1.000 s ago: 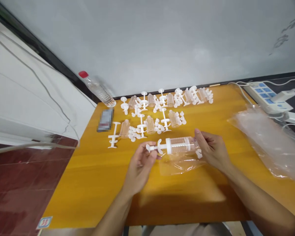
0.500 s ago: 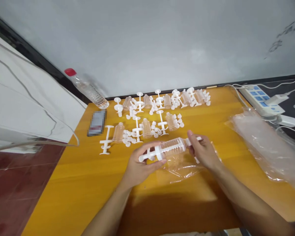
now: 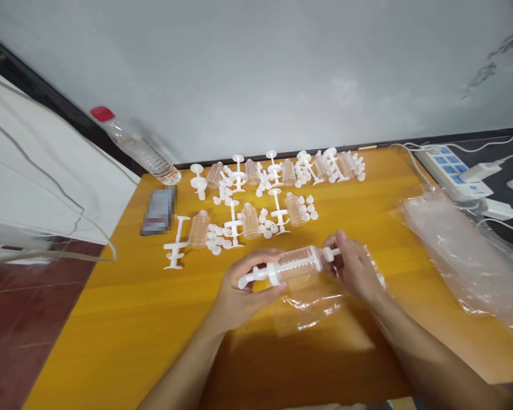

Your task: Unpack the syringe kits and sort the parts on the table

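A clear plastic icing syringe (image 3: 300, 262) with a white plunger and collar lies slantwise between my hands, above the table. My left hand (image 3: 235, 293) is closed around its collar end, thumb below and fingers above. At the narrow end, my right hand (image 3: 357, 267) pinches a white tip piece against the barrel's neck. Beneath both hands lies a clear plastic bag (image 3: 310, 310), with small white pieces partly hidden by the right hand. Beyond are two rows of sets: white plungers (image 3: 233, 224), clear ribbed barrels (image 3: 251, 221) and small white nozzles (image 3: 217, 239).
A red-capped water bottle (image 3: 139, 149) leans at the back left, near a blurred phone (image 3: 159, 210). To the right are crumpled clear plastic bags (image 3: 461, 250) and a power strip (image 3: 451, 171) with chargers and cables. A whiteboard (image 3: 282, 74) stands behind the table (image 3: 145, 319).
The right hand has shifted slightly, still at the tip end, and the syringe has turned slightly in my hands. The whole view has shifted a little with my head.
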Action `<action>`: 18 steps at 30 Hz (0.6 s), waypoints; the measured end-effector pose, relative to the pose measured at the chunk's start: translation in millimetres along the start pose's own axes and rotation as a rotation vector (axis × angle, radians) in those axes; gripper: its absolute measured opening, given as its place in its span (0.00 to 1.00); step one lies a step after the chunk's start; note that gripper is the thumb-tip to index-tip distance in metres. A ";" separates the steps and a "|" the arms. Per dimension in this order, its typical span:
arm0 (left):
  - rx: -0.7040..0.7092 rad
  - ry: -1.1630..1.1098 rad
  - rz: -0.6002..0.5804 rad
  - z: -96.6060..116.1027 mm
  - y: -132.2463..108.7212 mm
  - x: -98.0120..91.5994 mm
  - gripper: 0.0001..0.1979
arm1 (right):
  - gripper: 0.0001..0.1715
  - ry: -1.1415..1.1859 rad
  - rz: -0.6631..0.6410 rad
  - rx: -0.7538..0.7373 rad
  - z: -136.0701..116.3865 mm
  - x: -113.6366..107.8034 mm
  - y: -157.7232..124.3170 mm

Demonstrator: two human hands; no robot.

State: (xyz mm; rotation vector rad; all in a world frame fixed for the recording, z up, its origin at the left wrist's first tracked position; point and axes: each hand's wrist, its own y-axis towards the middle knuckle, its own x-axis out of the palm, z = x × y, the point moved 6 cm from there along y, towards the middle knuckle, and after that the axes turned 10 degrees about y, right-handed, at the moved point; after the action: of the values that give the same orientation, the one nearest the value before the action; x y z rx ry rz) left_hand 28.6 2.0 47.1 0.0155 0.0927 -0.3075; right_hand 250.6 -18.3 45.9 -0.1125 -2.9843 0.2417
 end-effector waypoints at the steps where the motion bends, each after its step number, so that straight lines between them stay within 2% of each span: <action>1: 0.039 0.043 -0.006 2.5 -1.8 -1.0 0.20 | 0.37 0.004 -0.013 0.039 0.1 -0.1 -1.1; 3: -0.002 0.057 -0.014 -0.3 -5.3 -1.1 0.21 | 0.38 0.013 -0.018 0.098 0.1 0.1 -3.8; 5: -0.136 -0.012 -0.011 -10.0 -7.8 0.8 0.25 | 0.39 0.010 -0.027 0.069 -4.6 2.2 -6.1; 8: -0.358 -0.251 -0.079 -26.0 -9.1 11.6 0.25 | 0.37 -0.109 -0.085 -0.168 -24.3 8.6 -8.6; 10: -0.451 -0.367 -0.138 -31.4 -8.2 17.5 0.27 | 0.34 -0.200 -0.128 -0.307 -36.6 11.9 -10.2; 12: -0.396 -0.335 -0.114 -28.1 -4.2 12.6 0.26 | 0.28 -0.228 -0.133 -0.315 -41.1 9.7 -9.3; 14: -0.203 -0.187 -0.041 -14.9 0.1 0.4 0.23 | 0.26 -0.202 -0.131 -0.221 -38.0 4.2 -7.0; 16: 0.012 -0.033 0.002 1.6 0.3 -9.1 0.20 | 0.29 -0.190 -0.156 -0.115 -31.4 -0.1 -6.1; 18: 0.120 0.052 0.010 10.5 -2.3 -14.0 0.18 | 0.33 -0.200 -0.216 -0.026 -24.2 -1.1 -7.0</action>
State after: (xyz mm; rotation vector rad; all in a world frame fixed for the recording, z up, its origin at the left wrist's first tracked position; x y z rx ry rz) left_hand 15.5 3.7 58.8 0.1425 0.1258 -0.3022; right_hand 254.8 -21.6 70.5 0.2445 -3.1635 0.1985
